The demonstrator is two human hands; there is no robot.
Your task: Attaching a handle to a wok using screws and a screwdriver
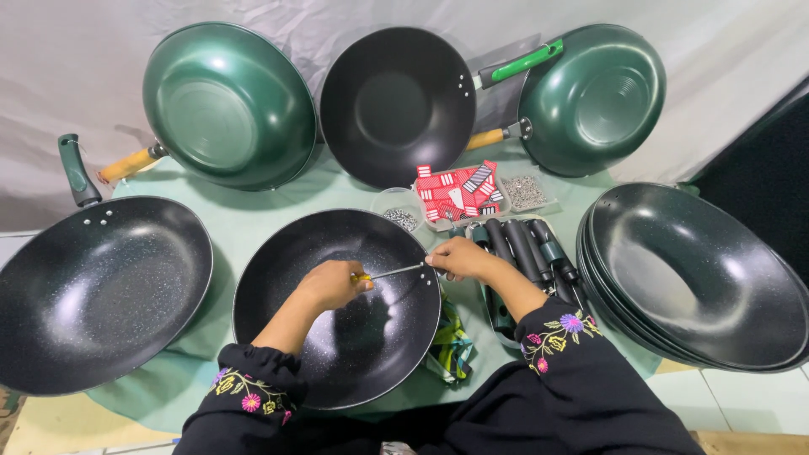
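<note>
Grey cloth hangs behind a surface (pixel 253 223) draped in pale green, crowded with woks. At the right sits a stack of dark woks (pixel 699 278), bare of handles; at the left a dark wok (pixel 93 295) with a green handle. Along the back lean two green woks (pixel 227 105) (pixel 594 97) showing their undersides, with a black one (pixel 396 105) between them.

In the middle, nearest the person, lies the wok (pixel 337 307) being worked on, handleless, speckled black inside. It looks rigid and fairly heavy, its coating smooth and likely slippery and easy to scratch; the rim seems the safest place to grip it.

Beside it on the right a tray holds dark handles (pixel 527 253). Behind those sit a tray of red packets (pixel 459 194), a heap of small metal parts (pixel 524 192) and a small tub of screws (pixel 401 217).

The left hand (pixel 333 285) is closed round the yellow grip of a screwdriver (pixel 392 272), light and stiff, its shaft pointing at the wok's right rim. The right hand (pixel 459 257) pinches at the tip there, over the rivet holes; what it holds is too small to tell.
</note>
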